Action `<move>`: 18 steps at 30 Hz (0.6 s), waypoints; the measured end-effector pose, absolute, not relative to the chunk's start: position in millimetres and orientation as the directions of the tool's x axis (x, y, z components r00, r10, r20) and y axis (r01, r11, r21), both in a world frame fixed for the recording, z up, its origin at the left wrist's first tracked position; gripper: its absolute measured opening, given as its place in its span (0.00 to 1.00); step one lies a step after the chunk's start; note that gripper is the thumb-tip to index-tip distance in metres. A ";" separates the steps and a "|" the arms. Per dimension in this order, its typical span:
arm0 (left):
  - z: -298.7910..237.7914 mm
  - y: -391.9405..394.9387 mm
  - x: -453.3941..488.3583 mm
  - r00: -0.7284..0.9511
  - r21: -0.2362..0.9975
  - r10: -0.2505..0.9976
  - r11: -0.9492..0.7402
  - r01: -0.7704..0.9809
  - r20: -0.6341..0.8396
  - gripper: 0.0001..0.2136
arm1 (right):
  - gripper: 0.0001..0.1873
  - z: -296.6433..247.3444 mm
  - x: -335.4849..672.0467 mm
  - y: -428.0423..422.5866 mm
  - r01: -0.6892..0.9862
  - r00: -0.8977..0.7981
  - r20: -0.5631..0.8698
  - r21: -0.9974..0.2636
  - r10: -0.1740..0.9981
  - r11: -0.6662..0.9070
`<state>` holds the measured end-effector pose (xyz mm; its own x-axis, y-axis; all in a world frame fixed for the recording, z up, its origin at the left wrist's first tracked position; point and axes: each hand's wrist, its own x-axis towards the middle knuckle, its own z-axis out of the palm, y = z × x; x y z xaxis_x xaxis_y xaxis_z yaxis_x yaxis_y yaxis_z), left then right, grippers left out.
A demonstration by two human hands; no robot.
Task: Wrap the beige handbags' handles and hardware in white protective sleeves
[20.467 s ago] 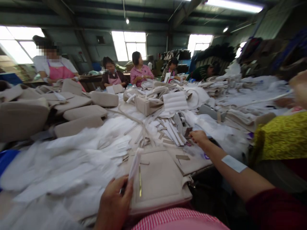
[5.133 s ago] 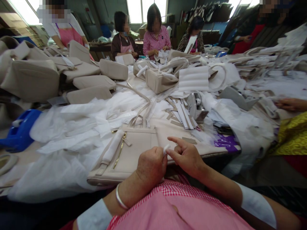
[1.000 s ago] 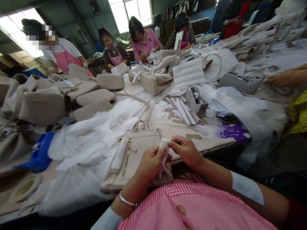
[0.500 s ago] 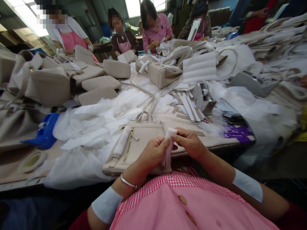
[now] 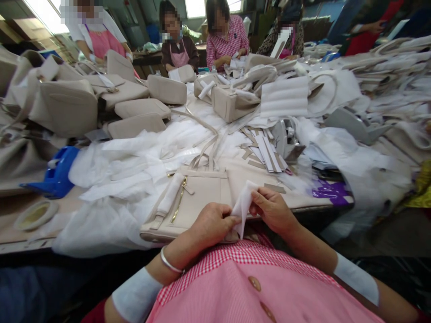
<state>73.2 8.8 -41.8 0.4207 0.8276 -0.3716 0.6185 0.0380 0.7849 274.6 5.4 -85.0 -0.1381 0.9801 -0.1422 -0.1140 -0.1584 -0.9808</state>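
Note:
A beige handbag lies flat at the table's front edge, its gold zipper facing up. White foam wrap covers a strap on the bag's left side. Over the bag's right side, a strip of thin white foam sheet is stretched between my hands. My left hand pinches its lower part, close to the bag's right edge. My right hand is closed on the upper right edge of the same strip. What lies beneath the strip is hidden.
A blue tape dispenser and a tape roll sit at the left. Paper strips lie beside a grey tape dispenser. Beige bags pile up at the back left, and co-workers stand across the table.
My hands have moved apart, the left one lower and the right one to the right. The white strip is spread wider between them. The view has shifted slightly.

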 end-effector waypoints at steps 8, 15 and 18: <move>-51.9 5.9 79.8 0.366 0.688 0.890 -0.087 0.720 -0.271 0.10 | 0.20 -95.3 266.7 -6.6 -0.095 -0.341 -0.275 -0.941 0.899 -0.324; -43.7 6.8 72.6 0.527 0.754 0.822 -0.204 0.624 -0.214 0.09 | 0.16 -94.9 255.8 -1.4 -0.018 -0.197 -0.253 -0.965 0.947 -0.262; -37.7 11.1 64.9 0.632 0.853 0.745 -0.173 0.492 -0.214 0.14 | 0.17 -96.8 254.9 -2.7 -0.082 -0.187 -0.265 -0.955 0.946 -0.284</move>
<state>64.9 11.1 -37.7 0.6320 0.7449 -0.2136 0.4920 -0.1728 0.8533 254.9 -2.7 -96.8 -0.1872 0.9458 -0.2654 -0.0818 -0.2843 -0.9553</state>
